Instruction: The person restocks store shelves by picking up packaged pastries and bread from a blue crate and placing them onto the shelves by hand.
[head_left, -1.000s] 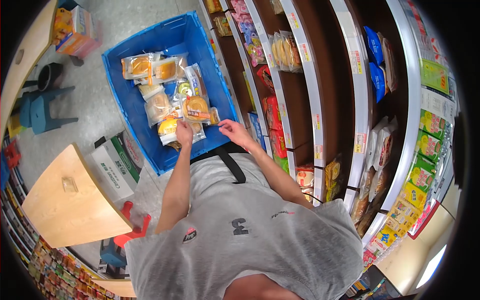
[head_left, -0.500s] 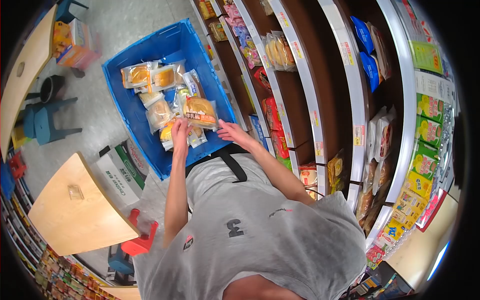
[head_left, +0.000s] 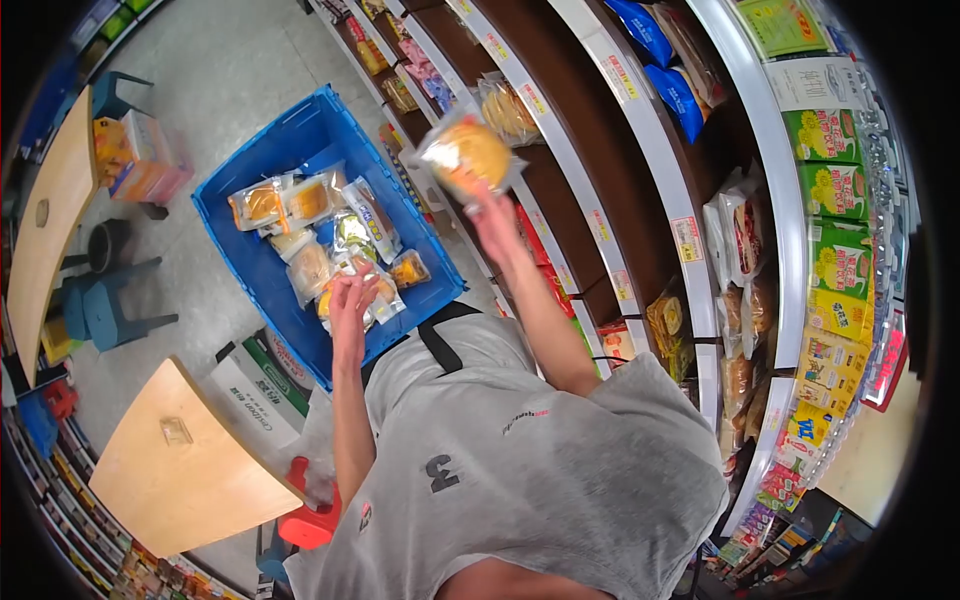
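Observation:
My right hand is raised beside the shelf, closed on a clear packet of round golden bread; the packet is blurred by motion. My left hand hovers over the near part of a blue crate, its fingers loosely apart and nothing held. Several bagged breads lie in the crate, among them an orange-edged packet and a long white packet. A small packet rests by the crate's right wall. Just beyond the raised packet, a bag of round flat breads sits on a shelf.
Curved shelves with price tags run along my right, carrying bagged goods and blue packets. On my left are a wooden table, a red stool, blue-green stools and a cardboard box.
My right hand has lifted the round bread packet out of the crate, up and right toward the shelf. My left hand has let go of it and stays over the crate. The view has shifted.

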